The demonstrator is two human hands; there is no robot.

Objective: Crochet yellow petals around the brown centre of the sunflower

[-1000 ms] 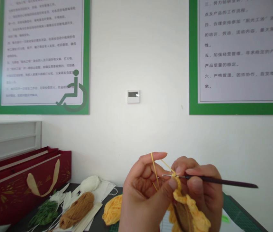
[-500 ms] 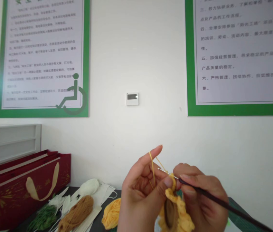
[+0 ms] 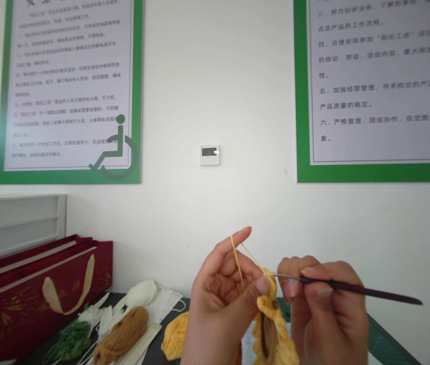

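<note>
My left hand pinches the upper edge of a yellow crochet piece with a brown centre, which hangs below the thumb. A strand of yellow yarn loops over the raised left index finger and runs down to the stitches. In my right hand is a crochet hook with a dark handle, gripped between thumb and fingers. Its thin metal shaft points left, and the tip meets the yellow stitches at the left fingertips.
Left of my hands lie a yellow yarn ball, a brown skein, green yarn and white yarn. Dark red gift bags stand at the far left. A green cutting mat shows at right.
My right hand has moved right, drawing the hook back, and its handle has swung closer to level. The crochet piece and left hand shifted slightly left.
</note>
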